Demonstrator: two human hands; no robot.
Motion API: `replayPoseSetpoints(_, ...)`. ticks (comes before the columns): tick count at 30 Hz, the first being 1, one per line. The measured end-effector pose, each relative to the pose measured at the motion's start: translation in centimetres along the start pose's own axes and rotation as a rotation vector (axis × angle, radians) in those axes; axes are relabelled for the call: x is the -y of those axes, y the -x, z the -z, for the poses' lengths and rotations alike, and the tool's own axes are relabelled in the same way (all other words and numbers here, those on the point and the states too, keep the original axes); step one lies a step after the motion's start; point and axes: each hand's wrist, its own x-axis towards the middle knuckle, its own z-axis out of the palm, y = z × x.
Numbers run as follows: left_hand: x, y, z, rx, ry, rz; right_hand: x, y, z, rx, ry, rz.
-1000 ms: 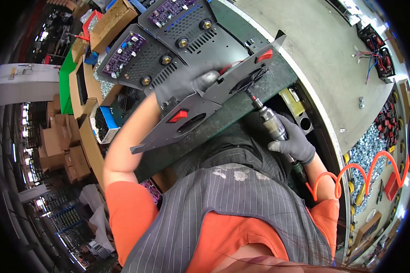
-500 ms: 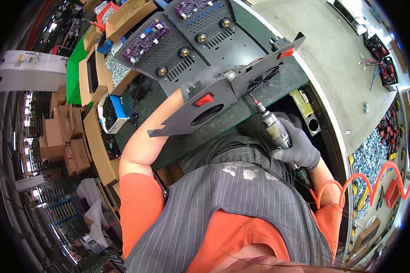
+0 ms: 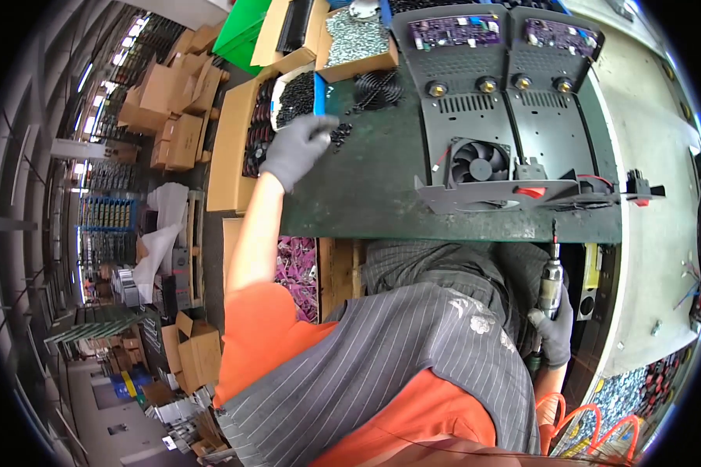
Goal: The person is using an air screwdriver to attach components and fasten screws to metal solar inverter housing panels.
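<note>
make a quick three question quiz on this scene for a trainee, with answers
1. True or false: the right hand holds the driver.

2. Which are nearest the left hand?
(a) the purple circuit boards
(b) the loose black pieces on the bench
(c) the red switches

3. How many brass-coloured fittings show on the grey panels?

Key: 1. True. 2. (b). 3. Four.
</note>
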Motion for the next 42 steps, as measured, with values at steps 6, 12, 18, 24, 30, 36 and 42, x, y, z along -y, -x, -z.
replayPoseSetpoints(6, 4.1, 3.7, -4.5, -0.13, -0.204, 0.125, 0.0, 0.1, -0.8, -0.054, -0.098, -0.008)
replayPoseSetpoints(12, 1.8, 1.2, -3.6, -0.045, 0.154, 0.446, -0.2, 0.2, -1.2, -0.074, -0.069, -0.032)
replayPoseSetpoints(18, 1.0, 1.4, -4.4, -0.005, -0.414, 0.225, -0.2, 0.3, -1.8, -0.087, -0.117, -0.047)
replayPoseSetpoints(24, -0.3, 1.1, -4.0, 0.171, -0.641, 0.329, -0.3, 0.4, -1.3, -0.075, -0.056, 0.0)
replayPoseSetpoints(30, -1.4, 5.0, -4.9, 0.391, 0.432, 0.259, 0.4, 1.2, -2.2, -0.097, -0.204, 0.031)
replayPoseSetpoints(36, -11.4, 8.0, -9.6, 0.776, 1.19, 0.235, 2.4, 3.1, -1.6, 0.133, -0.262, -0.149)
replayPoseSetpoints(42, -16.4, 6.5, -16.1, 0.77, 1.629, 0.278, 4.9, 3.9, -2.1, 0.223, -0.112, -0.01)
